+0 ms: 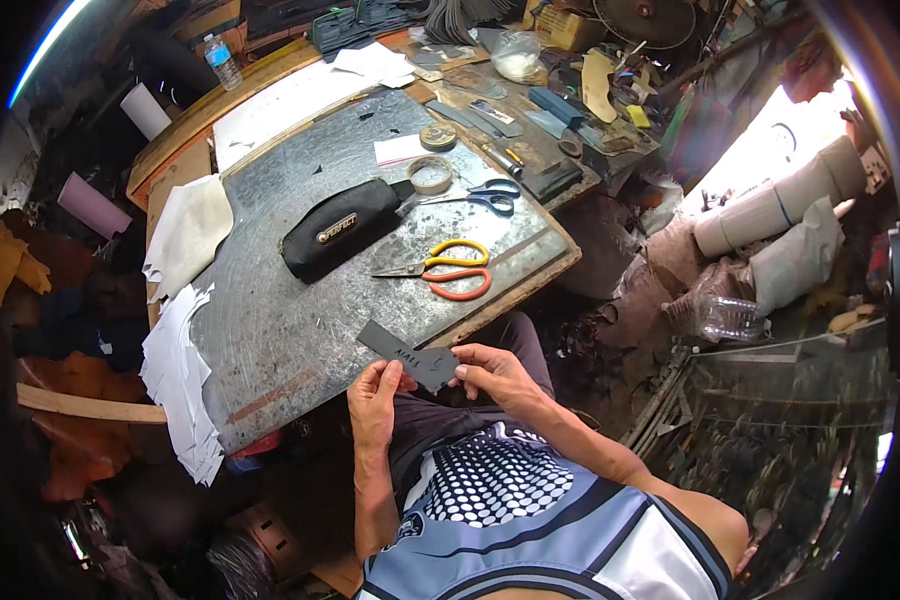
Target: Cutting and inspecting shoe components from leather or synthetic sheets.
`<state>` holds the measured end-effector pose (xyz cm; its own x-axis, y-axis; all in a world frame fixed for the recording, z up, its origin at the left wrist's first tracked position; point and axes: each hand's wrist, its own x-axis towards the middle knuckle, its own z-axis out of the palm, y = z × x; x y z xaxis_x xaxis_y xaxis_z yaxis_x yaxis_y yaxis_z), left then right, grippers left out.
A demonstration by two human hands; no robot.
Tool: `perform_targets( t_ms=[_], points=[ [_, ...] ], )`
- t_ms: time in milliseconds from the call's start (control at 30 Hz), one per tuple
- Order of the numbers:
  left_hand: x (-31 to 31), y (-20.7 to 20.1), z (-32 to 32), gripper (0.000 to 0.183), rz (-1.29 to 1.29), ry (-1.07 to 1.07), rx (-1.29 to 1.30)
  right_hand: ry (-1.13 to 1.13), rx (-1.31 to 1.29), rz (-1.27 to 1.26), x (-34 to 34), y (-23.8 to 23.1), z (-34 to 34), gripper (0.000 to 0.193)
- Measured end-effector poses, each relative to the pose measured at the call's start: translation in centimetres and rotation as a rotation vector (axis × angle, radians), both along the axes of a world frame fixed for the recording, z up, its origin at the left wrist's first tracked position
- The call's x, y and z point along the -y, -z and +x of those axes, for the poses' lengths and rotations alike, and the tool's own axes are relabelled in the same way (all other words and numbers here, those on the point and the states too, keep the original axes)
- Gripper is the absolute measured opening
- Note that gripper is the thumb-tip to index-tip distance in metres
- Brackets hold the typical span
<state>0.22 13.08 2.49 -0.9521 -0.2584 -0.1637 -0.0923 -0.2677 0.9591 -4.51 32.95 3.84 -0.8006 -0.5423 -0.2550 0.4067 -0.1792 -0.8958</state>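
Between my two hands is a flat dark grey pattern piece (410, 361) with handwriting on its face, held just off the table's near edge above my lap. My left hand (376, 398) pinches its lower edge between thumb and fingers. At the piece's right end, my right hand (494, 376) grips the wider, shaped part. Beyond my hands, scissors with one yellow and one red handle (458, 268) lie on the metal-topped table (270, 350). A black zip pouch (338, 228) lies left of them, and blue-handled scissors (492, 197) lie farther back.
A roll of tape (430, 174) and a round tin (437, 137) stand near the blue-handled scissors. White sheets (182, 375) hang over the table's left edge. Behind, a cluttered bench holds scraps and a plastic bag (518, 57). Large rolls (780, 197) lie at the right.
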Motion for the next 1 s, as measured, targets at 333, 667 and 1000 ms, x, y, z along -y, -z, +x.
perform_targets(
  t_ms=[333, 667, 1000],
  points=[
    [1.8, -0.7, 1.2, 0.018, 0.028, -0.178, -0.094, -0.036, -0.014, 0.085, -0.6, -0.9, 1.2, 0.031],
    [1.1, -1.0, 1.0, 0.018, -0.016, -0.015, -0.104, 0.120, -0.048, 0.106, -2.8, 0.0, 2.3, 0.030],
    [0.5, -2.8, -6.8, 0.017, -0.668, 0.189, -0.084, 0.451, -0.444, 0.461, -12.6, -3.8, -7.7, 0.021]
  ],
)
